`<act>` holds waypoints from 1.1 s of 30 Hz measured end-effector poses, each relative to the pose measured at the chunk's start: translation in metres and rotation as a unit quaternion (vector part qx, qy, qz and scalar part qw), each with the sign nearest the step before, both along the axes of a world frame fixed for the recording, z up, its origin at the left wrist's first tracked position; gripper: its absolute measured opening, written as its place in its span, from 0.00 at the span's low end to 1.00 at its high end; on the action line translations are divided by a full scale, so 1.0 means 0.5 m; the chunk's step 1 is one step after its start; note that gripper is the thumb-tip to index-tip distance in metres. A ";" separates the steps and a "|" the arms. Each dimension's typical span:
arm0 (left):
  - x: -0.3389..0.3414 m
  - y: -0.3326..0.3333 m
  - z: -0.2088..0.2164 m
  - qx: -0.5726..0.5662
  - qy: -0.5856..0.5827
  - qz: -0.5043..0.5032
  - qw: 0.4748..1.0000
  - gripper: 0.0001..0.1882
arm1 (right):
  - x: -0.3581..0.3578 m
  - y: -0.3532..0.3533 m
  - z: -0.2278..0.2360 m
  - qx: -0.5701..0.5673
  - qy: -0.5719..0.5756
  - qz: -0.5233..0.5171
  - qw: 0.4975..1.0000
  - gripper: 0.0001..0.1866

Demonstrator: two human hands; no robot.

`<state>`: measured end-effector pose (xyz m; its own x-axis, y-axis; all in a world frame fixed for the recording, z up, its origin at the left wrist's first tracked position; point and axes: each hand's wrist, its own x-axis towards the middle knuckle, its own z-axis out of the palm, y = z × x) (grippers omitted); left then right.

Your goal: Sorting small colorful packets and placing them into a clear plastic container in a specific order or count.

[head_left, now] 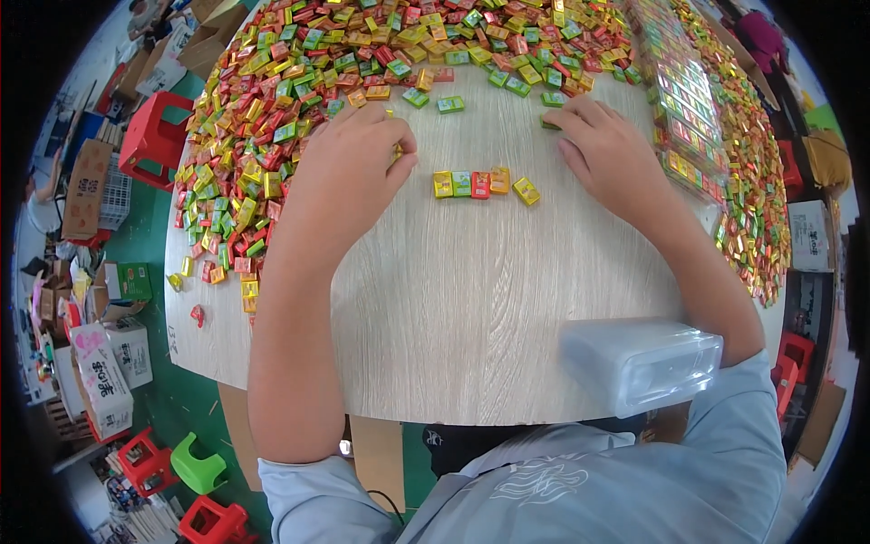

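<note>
Small foil-wrapped boxes in yellow, green, red and orange lie about the table. A short row of several boxes (461, 184) sits side by side in front of me, and a tilted yellow box (526, 190) lies apart at its right end. To the left of the row, my left hand (358, 159) is curled, a bit of a yellow box (398, 150) showing between thumb and fingers. My right hand (607, 145) has its fingertips closed on a green box (549, 123) at the front of the pile. The fingers partly hide both boxes.
A big heap of boxes (362, 45) curves round the far and left sides. Clear packs filled with boxes (684, 100) are stacked at the right. A stack of clear plastic trays (639, 363) stands by my right forearm. Red stools (154, 136) and cartons (88, 186) surround the table (453, 335).
</note>
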<state>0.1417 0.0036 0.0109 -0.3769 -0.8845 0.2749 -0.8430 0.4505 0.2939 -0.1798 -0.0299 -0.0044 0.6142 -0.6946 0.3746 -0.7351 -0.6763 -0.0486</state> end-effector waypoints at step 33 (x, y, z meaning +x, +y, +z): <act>-0.056 0.039 -0.001 0.100 0.071 -0.043 0.992 0.19 | 0.075 0.036 -0.013 0.199 -0.089 0.104 0.970 0.19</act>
